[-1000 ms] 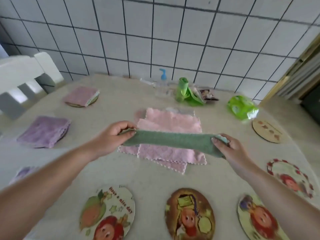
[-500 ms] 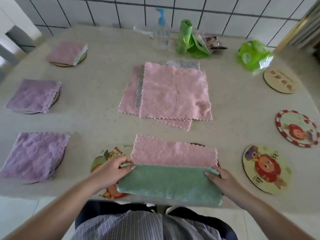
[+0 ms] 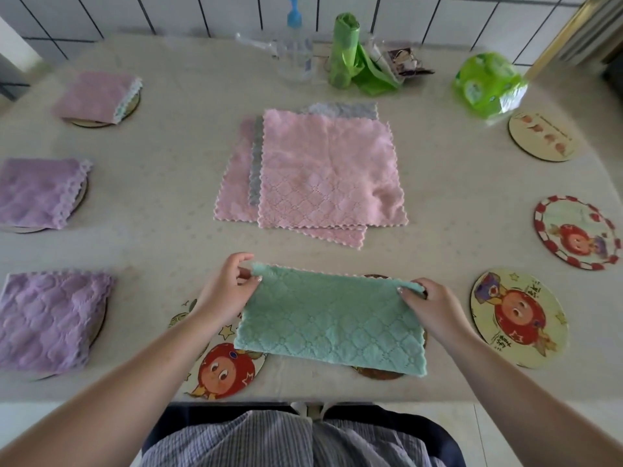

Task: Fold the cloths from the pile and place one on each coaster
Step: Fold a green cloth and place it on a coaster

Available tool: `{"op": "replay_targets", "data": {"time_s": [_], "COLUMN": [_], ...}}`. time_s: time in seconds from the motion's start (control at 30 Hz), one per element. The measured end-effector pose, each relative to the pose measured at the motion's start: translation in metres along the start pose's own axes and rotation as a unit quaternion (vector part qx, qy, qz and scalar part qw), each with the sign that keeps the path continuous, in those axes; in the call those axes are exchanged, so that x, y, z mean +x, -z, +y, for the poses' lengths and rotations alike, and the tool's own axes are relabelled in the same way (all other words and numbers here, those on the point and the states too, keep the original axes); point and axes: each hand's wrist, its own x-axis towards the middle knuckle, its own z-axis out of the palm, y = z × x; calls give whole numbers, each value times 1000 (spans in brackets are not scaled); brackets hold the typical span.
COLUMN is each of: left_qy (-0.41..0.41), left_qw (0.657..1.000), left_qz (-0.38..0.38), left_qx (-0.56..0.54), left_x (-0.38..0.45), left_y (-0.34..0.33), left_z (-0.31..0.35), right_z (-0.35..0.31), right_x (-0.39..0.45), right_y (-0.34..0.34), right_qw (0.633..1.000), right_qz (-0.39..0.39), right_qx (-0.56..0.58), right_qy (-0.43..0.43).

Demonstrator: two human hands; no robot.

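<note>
A green cloth [image 3: 332, 320], folded in half with a pink edge showing at its far side, lies on the table's near edge over two picture coasters [image 3: 222, 369] [image 3: 381, 372]. My left hand [image 3: 229, 288] pinches its far left corner. My right hand [image 3: 435, 305] pinches its far right corner. The pile [image 3: 323, 170] of pink and grey cloths lies flat in the table's middle. Three folded purple and pink cloths [image 3: 47, 318] [image 3: 37, 192] [image 3: 97, 96] sit on coasters down the left side.
Bare coasters stand on the right [image 3: 519, 318] [image 3: 576, 232] [image 3: 542, 136]. Along the back by the tiled wall are a pump bottle [image 3: 296, 52], a green bag roll [image 3: 344, 48] and a green tissue pack [image 3: 488, 84]. The table's front edge [image 3: 303, 397] is just below the green cloth.
The green cloth has come down from the air to the near table edge, and its green half is now folded up over the pink half. Both hands moved with it.
</note>
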Motion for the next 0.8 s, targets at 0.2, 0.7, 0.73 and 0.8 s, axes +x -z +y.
{"op": "replay_targets", "data": {"time_s": [0.2,0.7,0.73,0.8], "left_qy": [-7,-300,-307,-314], "left_qw": [999,856,852,850], "left_qz": [28,-44,-39,-34], "left_qx": [21,419,422,420], "left_x": [11,-56,-55,-54], "left_y": [-6,-84,-83,-82], "left_z": [-3,-4,-7,-10], "right_z": [4,11,17,28], "right_x": [8,-47,-45,-45], "right_y": [-4,-80,-75,-61], "right_qw": [999,884,881,876], "right_qz": [25,-14,-13,-7], "right_qx": [-22,-362,-373,-390], "right_qy": [12,296,291,284]}}
